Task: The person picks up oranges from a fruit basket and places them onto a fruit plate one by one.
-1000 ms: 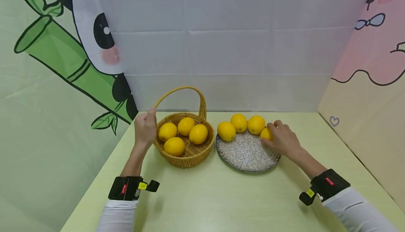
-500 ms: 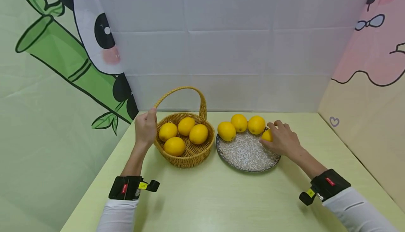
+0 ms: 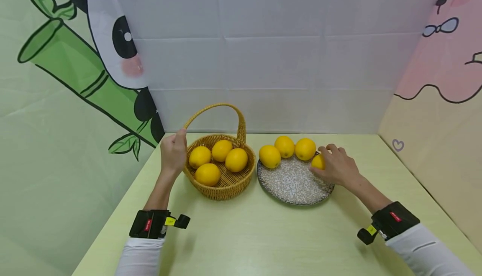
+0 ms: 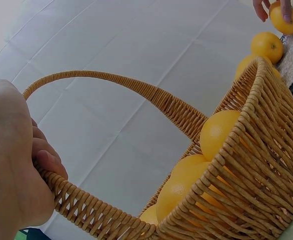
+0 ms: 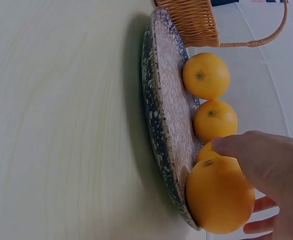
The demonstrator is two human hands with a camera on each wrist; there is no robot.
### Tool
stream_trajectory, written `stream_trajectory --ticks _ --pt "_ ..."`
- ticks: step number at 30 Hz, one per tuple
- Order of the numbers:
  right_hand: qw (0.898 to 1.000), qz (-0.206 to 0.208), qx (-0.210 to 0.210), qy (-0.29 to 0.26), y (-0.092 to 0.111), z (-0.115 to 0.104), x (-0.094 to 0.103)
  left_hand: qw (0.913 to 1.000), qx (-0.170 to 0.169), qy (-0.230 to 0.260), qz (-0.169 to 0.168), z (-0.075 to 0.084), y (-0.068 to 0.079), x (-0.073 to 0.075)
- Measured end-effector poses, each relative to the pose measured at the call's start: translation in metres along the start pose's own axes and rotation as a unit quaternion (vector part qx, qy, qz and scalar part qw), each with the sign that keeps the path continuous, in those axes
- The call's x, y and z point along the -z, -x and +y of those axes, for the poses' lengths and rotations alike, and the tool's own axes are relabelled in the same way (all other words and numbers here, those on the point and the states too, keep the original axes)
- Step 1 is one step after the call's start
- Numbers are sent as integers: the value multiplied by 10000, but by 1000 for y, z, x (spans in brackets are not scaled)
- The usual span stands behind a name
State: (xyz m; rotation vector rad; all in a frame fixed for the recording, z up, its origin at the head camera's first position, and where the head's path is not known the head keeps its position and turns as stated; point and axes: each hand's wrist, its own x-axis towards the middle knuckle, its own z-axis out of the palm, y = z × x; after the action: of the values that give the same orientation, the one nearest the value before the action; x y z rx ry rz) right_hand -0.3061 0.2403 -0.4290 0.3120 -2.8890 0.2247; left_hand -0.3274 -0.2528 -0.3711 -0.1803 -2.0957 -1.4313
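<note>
In the head view my left hand [image 3: 173, 152] grips the arched handle [image 4: 101, 215] of a woven wicker basket [image 3: 222, 192]. Several oranges [image 3: 207, 174] lie inside it. To its right is a round speckled plate [image 3: 293, 184] with a dark rim. Three oranges [image 3: 285, 146] sit along the plate's far left edge. At the far right of the plate, my right hand [image 3: 339, 165] holds another orange [image 5: 220, 195], thumb on the near side and fingers beyond it. The right wrist view shows this orange resting at the rim. Its contact with the fingertips is partly hidden.
The pale wooden table [image 3: 260, 242] runs up to a light cloth backdrop [image 3: 271, 67]. Printed side cloths stand at left and right. Basket and plate stand close together near the table's back edge.
Both hands stay almost still. The right hand's grip has loosened a little, with its thumb and fingers shifted slightly around the orange. The basket and the other oranges have not moved.
</note>
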Motion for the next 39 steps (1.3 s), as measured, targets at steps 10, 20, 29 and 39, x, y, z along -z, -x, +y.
stream_trajectory --ticks 10,20,29,39 --pt "9978 403 446 263 -8 -9 14 10000 63 24 -25 4 1 0" --pt "9950 406 902 139 -6 -34 30 9999 96 68 -106 36 12 6" --pt "9909 379 1291 -46 -12 -71 37 10000 41 -36 -59 6 2 2" --pt "9851 80 1715 64 -27 -123 30 10000 -34 -16 47 4 3 0"
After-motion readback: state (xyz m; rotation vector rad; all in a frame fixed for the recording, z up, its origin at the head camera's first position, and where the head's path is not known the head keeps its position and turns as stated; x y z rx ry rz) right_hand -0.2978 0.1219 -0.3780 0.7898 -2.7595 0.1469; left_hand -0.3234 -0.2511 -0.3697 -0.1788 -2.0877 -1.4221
